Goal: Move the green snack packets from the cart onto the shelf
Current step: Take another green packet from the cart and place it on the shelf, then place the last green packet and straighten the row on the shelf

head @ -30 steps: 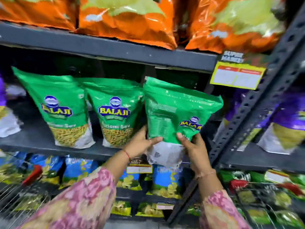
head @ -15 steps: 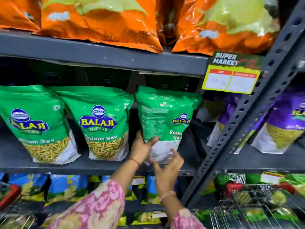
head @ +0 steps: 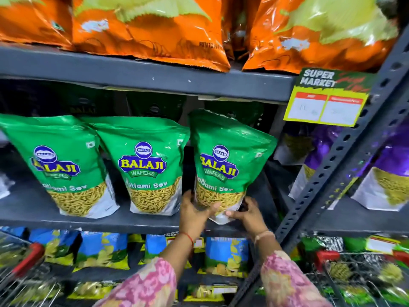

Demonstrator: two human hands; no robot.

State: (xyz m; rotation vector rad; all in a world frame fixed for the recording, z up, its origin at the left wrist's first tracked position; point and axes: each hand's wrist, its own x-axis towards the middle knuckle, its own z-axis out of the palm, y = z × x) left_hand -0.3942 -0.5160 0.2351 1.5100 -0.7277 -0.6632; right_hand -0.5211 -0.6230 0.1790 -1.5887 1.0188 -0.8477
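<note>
Three green snack packets stand upright on the grey middle shelf [head: 141,221]. The right packet [head: 225,160] faces front, its label showing, and both my hands hold its lower edge. My left hand [head: 194,212] grips its bottom left corner. My right hand [head: 247,212] grips its bottom right corner. The middle packet [head: 143,165] and the left packet [head: 57,165] stand beside it, untouched. More green packets sit in shadow behind them.
Orange bags [head: 150,29] fill the shelf above. A price tag [head: 325,103] hangs at right. A slanted perforated upright [head: 332,169] stands just right of my hands. Purple packets [head: 385,173] lie beyond it. Wire carts [head: 354,275] with red handles flank the bottom; blue packets [head: 225,255] fill the lower shelf.
The held packet has been turned from back-facing to front-facing and lowered onto the shelf. Both hands moved down to its bottom corners.
</note>
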